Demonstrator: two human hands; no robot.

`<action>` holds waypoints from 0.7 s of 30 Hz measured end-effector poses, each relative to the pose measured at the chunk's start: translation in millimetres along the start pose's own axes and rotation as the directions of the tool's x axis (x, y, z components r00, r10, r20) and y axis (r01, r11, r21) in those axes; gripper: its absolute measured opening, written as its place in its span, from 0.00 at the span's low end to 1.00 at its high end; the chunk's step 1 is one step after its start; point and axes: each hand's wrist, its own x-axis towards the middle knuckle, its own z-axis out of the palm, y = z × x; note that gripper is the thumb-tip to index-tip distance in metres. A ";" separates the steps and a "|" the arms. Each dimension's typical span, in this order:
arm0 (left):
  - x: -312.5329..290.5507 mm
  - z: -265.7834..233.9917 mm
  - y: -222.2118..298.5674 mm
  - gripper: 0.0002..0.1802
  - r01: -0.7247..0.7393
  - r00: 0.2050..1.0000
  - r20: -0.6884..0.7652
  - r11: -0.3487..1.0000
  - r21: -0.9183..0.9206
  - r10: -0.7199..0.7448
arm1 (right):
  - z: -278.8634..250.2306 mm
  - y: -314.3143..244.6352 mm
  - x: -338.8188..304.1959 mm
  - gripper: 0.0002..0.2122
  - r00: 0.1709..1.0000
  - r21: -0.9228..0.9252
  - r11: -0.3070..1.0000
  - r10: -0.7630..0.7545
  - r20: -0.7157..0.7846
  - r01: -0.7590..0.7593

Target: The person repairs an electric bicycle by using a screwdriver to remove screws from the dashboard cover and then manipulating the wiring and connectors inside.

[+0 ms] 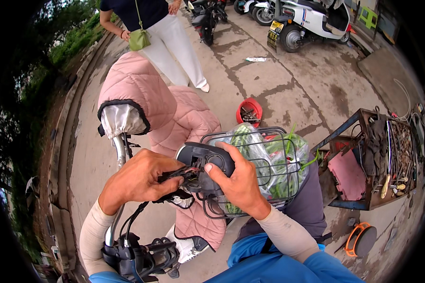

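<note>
Black rounded housing [205, 162] held up mid-scene, over the near left edge of the wire basket [269, 128]. Left hand [144, 175]: thumb and forefinger pinching dark wiring [191, 170] at the housing's open left side; other fingers curled, their grip hidden. Right hand [236, 181]: thumb and 1 forefinger spread, pressed on the housing; remaining fingers hidden underneath.

Risks, my judgement: a hard tug by the left fingers could strain the thin leads; a slack right grip could let the housing tip onto the basket.

Around: bagged greens [281, 160] fill the basket, crowding the right wrist. Pink quilted cover [132, 89] blocks the far left. Red bucket [239, 114] of metal parts beyond the basket; tool tray [352, 204] to the right. 1 person [174, 45] stands far left.
</note>
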 end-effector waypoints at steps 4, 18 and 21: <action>-1.6 -2.8 -4.8 0.16 0.111 0.993 0.037 0.994 -0.014 -0.110 | -2.3 -0.9 -0.1 0.27 1.000 0.016 1.000 0.021 0.019 -0.022; 7.3 1.9 -5.7 0.25 0.036 0.999 0.009 0.999 -0.003 -0.036 | 9.9 1.8 3.6 0.28 0.933 -0.213 0.927 -0.339 -0.124 0.309; 8.8 2.7 -8.5 0.23 0.008 0.999 0.054 0.999 -0.045 -0.005 | 11.1 1.7 3.8 0.28 0.936 -0.226 0.923 -0.339 -0.098 0.311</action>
